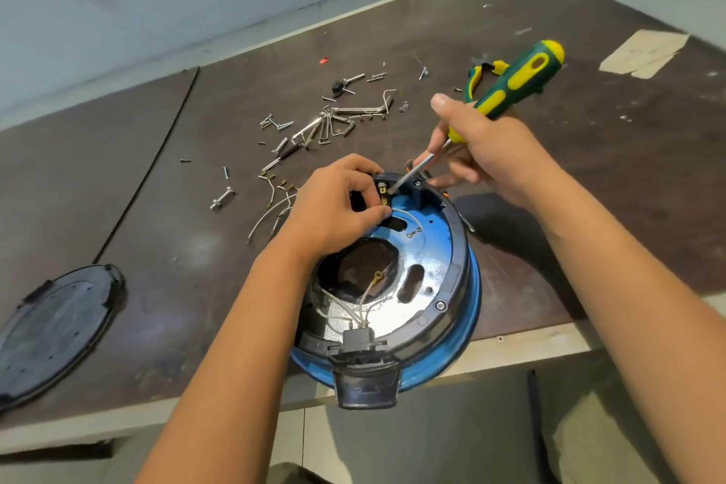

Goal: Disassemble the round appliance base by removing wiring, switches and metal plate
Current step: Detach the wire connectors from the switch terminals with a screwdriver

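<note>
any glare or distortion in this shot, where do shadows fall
Head view: glare whitens the metal plate beside the black connector; wide-angle distortion bows the far edge of the table; a soft shadow falls right of the appliance base, below the right hand.

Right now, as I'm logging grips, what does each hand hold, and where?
Right hand: screwdriver, by the handle's lower end. Left hand: pinches the switch at the base's far rim.
</note>
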### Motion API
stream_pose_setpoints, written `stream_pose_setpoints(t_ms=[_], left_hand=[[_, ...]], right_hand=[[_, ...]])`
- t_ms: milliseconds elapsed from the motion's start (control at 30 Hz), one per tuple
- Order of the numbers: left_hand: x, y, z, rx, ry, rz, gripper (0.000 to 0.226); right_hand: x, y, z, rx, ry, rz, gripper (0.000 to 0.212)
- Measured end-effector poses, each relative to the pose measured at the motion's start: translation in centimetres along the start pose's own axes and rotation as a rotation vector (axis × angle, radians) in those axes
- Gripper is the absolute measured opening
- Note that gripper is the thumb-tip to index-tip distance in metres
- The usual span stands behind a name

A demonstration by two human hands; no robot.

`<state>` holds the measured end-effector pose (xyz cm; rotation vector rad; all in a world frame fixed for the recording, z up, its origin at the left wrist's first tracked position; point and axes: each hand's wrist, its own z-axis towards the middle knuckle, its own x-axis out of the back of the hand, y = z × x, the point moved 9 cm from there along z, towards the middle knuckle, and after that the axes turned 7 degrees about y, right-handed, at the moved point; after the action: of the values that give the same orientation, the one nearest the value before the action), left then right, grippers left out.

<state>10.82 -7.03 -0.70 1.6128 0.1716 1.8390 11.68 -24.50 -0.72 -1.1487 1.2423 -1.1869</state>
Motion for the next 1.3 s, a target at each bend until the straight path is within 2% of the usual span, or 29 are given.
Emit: stream_pose_setpoints(t_ms=[133, 267, 400, 800, 1033, 1300], left_hand=[[0.0, 0.0, 0.1, 0.017, 0.003, -0.012, 0.017], [0.0, 0.0, 0.1, 0.017, -0.002, -0.017, 0.017], [0.0, -0.1, 0.1, 0.012, -0.001, -0.008, 0.017], [0.0, 0.0, 0.1, 0.004, -0.001, -0.015, 0.016], [0.0, 0.0, 0.0, 0.012, -0.006, -0.008, 0.015], [0.1, -0.1, 0.0, 0.009, 0.0, -0.012, 0.015]], right_hand=[[-0.1, -1.0, -0.9, 0.157, -0.105, -0.071, 0.043], [0.3, -2.0, -1.7, 0.318, -0.116, -0.145, 0.043], [0.0, -2.4, -2.2, 0.376, -0.15, -0.19, 0.042], [0.0, -1.4, -0.9, 0.163, 0.002, -0.121, 0.045], [0.0, -0.2, -0.3, 0.068, -0.008, -0.035, 0.046], [0.1, -0.2, -0.3, 0.09, -0.066, -0.056, 0.05]])
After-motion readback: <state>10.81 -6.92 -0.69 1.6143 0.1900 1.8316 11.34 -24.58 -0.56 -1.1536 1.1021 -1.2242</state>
